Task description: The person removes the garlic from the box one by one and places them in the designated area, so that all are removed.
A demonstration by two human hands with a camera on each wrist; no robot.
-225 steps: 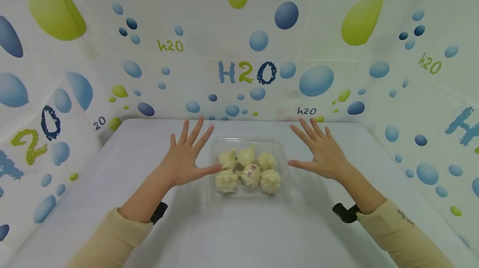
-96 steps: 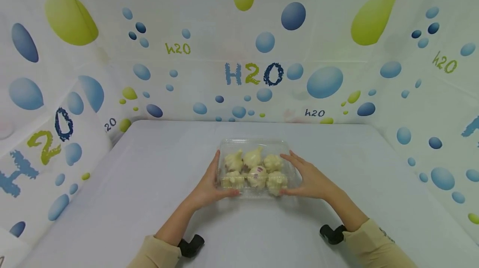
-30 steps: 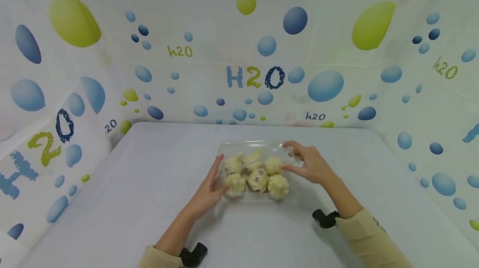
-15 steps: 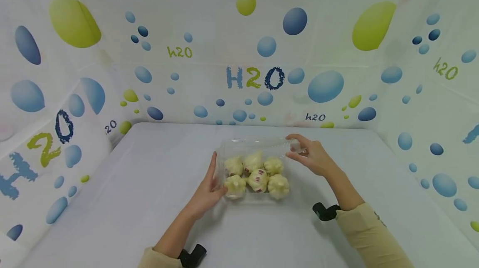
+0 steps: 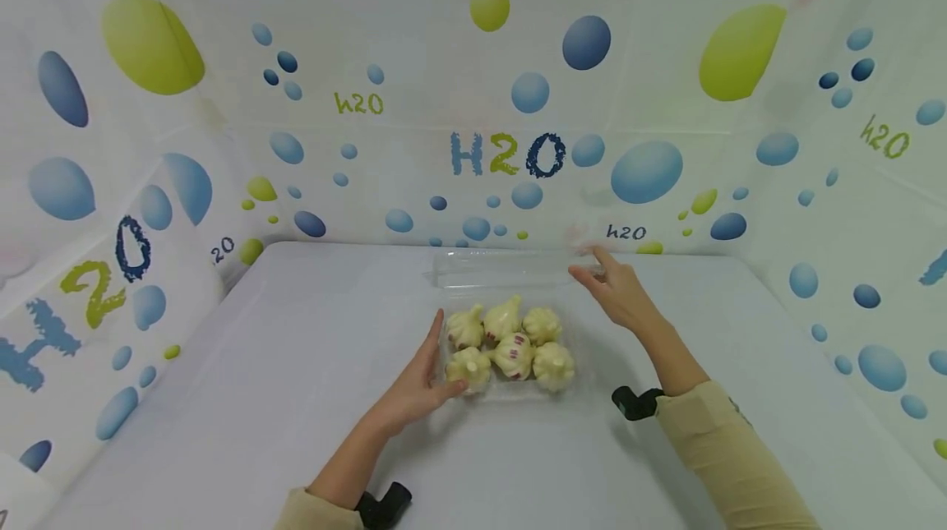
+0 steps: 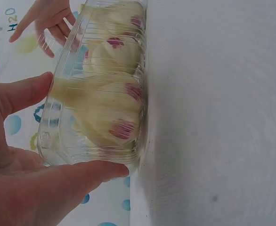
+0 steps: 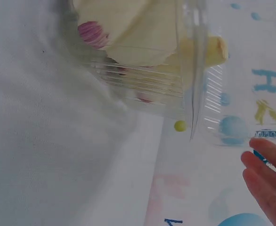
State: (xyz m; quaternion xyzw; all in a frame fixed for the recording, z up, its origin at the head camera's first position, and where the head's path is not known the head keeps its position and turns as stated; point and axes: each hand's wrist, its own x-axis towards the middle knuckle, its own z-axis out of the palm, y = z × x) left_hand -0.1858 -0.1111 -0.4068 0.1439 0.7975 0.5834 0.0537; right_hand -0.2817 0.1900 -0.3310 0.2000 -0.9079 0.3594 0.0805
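"While the clear plastic box (image 5: 510,395) sits on the white counter (image 5: 222,366), what is inside it?"

"Six round, pale yellow garlic bulbs (image 5: 514,356), in two rows of three. The middle one in the front row has purple marks."

"What is the left hand (image 5: 418,378) doing?"

"It holds the box at its left end. That grip is snug, with the thumb by the front left corner and a finger along the side."

"And the right hand (image 5: 625,293)?"

"It is past the back right corner of the box, by the right end of the see-through plastic lid (image 5: 503,269). Its fingers are spread a bit, but I can't tell if that grip pinches the lid."

"Where is the lid?"

"Up off the garlic, at the back of the box. Farther behind the box is a white wall sheet (image 5: 414,20) with blue and green drops."
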